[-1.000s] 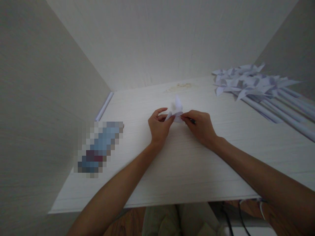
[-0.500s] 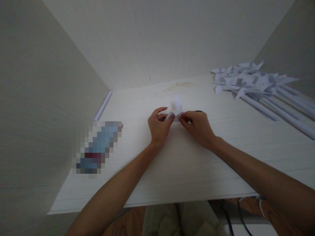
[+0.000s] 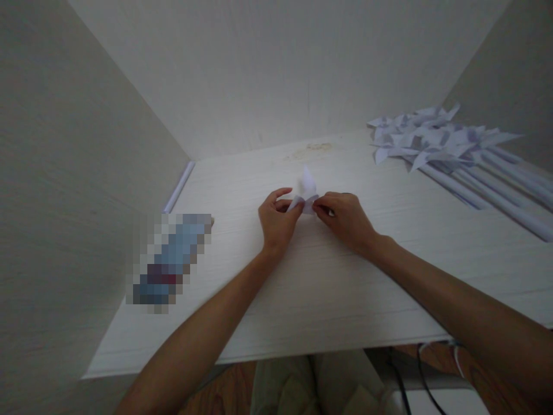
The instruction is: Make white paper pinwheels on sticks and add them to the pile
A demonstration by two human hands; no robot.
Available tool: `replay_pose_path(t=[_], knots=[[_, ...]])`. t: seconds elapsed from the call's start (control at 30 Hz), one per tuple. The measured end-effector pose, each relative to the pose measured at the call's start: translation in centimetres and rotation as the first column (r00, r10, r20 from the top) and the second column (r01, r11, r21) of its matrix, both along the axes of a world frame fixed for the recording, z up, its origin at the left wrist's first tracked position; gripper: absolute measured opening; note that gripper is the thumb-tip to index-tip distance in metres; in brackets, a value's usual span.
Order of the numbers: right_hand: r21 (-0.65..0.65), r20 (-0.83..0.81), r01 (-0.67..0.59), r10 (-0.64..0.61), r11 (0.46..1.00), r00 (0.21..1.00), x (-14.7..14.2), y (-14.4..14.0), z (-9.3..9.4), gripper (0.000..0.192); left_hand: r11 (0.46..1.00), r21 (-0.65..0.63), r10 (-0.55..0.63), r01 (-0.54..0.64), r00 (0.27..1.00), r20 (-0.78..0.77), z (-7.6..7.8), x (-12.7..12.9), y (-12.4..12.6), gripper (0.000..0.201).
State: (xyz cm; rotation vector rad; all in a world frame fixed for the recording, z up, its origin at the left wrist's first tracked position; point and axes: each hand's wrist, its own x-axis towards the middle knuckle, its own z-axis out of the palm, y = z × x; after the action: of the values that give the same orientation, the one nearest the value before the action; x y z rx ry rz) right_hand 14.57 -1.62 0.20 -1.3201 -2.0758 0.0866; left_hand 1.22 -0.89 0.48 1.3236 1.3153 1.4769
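head view: the folded paper (image 3: 306,195) sits at the middle of the tabletop (image 3: 302,288), pinched on its left by the left hand (image 3: 276,222) and on its right by the right hand (image 3: 345,219). best to keep both pinches low and firm so the folds stay aligned. the fingertips hide the paper's base. the pile of paper pinwheels (image 3: 436,141) runs out of frame, and a blurred patch covers something on the left.

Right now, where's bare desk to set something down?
Bare: the near strip of the desk between the forearms, and the middle right, short of the paper pinwheels. Crowded: far right corner with pinwheels, left edge by the blurred object, and centre, where both hands pinch the folded paper.
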Motion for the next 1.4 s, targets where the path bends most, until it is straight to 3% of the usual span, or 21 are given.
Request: replay_pose_path(t=[0.2,0.7,1.13,1.4], knots=[[-0.054,-0.103,0.051,-0.057,0.997,0.993,-0.38,-0.14,-0.22,0.017,1.000,-0.029,-0.011,0.012,0.999,0.039,-0.24,0.01,0.21,0.034],[0.038,-0.076,0.095,-0.091,0.995,0.993,-0.77,-0.33,-0.71,0.019,0.998,-0.063,-0.024,0.030,0.995,0.100,-0.59,0.16,0.41,0.041],[-0.004,-0.156,0.079,-0.079,0.997,0.985,-0.81,-0.29,-0.87,0.019,1.000,-0.024,0.000,0.002,0.996,0.087,-0.70,0.04,0.43,0.036],[0.000,-0.221,0.117,-0.114,0.993,0.969,-0.80,-0.31,-0.59,0.016,0.997,0.042,-0.066,0.062,0.994,0.089,-0.45,0.17,0.12,0.037]])
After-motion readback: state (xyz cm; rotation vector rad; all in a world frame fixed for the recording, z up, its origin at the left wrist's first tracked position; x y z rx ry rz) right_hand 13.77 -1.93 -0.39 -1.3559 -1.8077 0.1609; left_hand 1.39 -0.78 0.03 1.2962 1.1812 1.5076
